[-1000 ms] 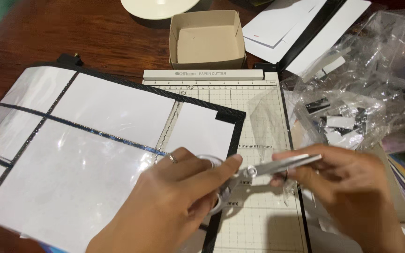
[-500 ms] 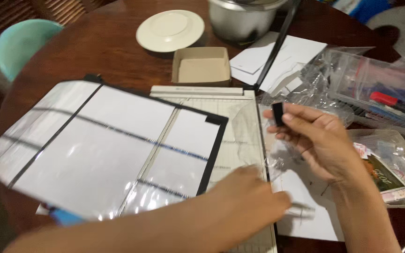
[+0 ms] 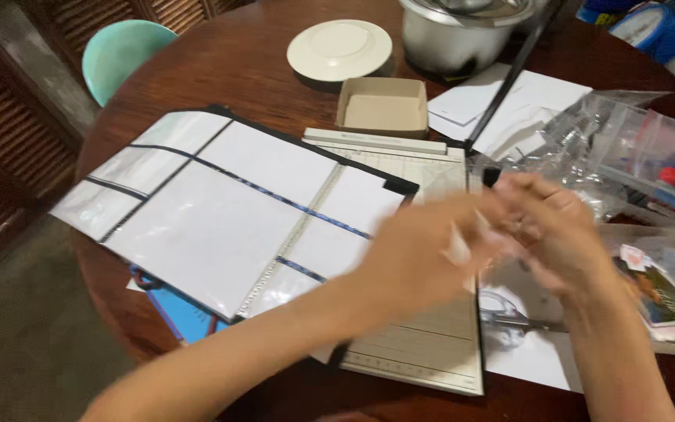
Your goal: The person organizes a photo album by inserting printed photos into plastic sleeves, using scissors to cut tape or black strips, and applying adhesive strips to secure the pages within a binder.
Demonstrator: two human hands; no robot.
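**Hands meeting over the paper cutter**

Table [image 3: 275, 70], round, dark wood, carries everything. Largest item on it is a big clear plastic sheet [image 3: 220, 203] with black dividing strips, laid flat with its right part resting over the paper cutter [image 3: 431, 344], likely so an edge can line up with the printed grid. The cutter's arm [image 3: 513, 74] stands raised, leaving the board free.

To the right, a heap of clear plastic bags [image 3: 626, 148] holding small supplies lies near the right hand, within easy reach. Beyond the cutter: a metal pot [image 3: 462, 35], a white plate [image 3: 339, 48] and a small open cardboard box [image 3: 383, 108], all pushed to the far side, away from the work area.

Scissors [image 3: 509, 316] lie on white paper just below the hands, untouched.

Left hand [image 3: 412, 254] and right hand [image 3: 556, 230] come together above the cutter's right edge, both blurred. A small dark object [image 3: 491, 177] shows at the right fingertips, apparently pinched there; a pale sliver [image 3: 456, 248] shows by the left hand. Whether the left hand is closed around anything I cannot tell.
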